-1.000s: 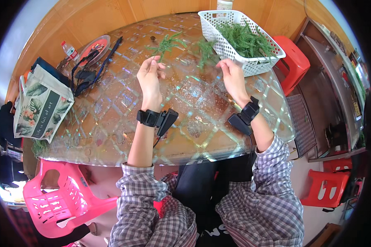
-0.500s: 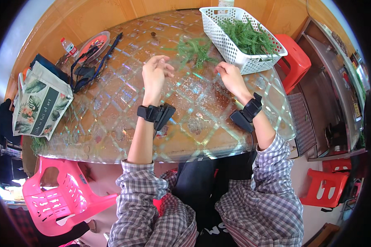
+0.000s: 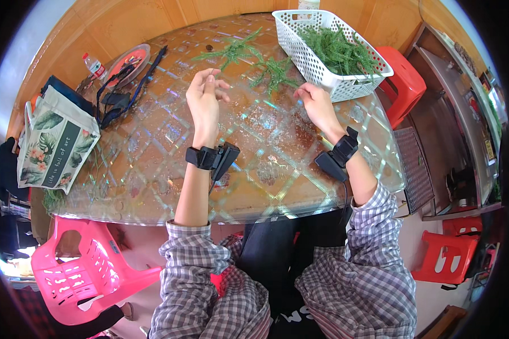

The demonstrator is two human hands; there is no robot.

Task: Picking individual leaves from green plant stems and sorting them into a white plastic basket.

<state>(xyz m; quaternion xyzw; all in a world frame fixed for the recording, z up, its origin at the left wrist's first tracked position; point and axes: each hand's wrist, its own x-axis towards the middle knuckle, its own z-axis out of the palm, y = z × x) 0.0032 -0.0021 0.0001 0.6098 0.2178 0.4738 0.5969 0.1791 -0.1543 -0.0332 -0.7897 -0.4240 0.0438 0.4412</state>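
Observation:
My left hand [image 3: 205,101] is over the middle of the table, its thumb and index finger pinched together. A feathery green sprig [image 3: 233,52] spreads out just beyond those fingertips, its lower end meeting them. To the right, my right hand [image 3: 315,104] has its fingers curled closed. Another green sprig [image 3: 275,72] fans out leftward from its fingertips, one stem reaching them. The exact grip on each stem is too small to see. A white perforated basket [image 3: 339,87] beyond my right hand holds a heap of similar green sprigs [image 3: 339,51].
Pale crumbs lie scattered on the glass-covered table [image 3: 260,169]. At the left are a leaf-patterned bag [image 3: 62,138], a dark strap [image 3: 117,101], a plate [image 3: 144,53] and a bottle [image 3: 94,66]. A pink chair [image 3: 99,265] and red stools [image 3: 404,85] stand around the table.
My left hand has moved slightly left and away from me. The blurred sprig near it now shows clearly, apart from the other sprig. My right hand has barely moved.

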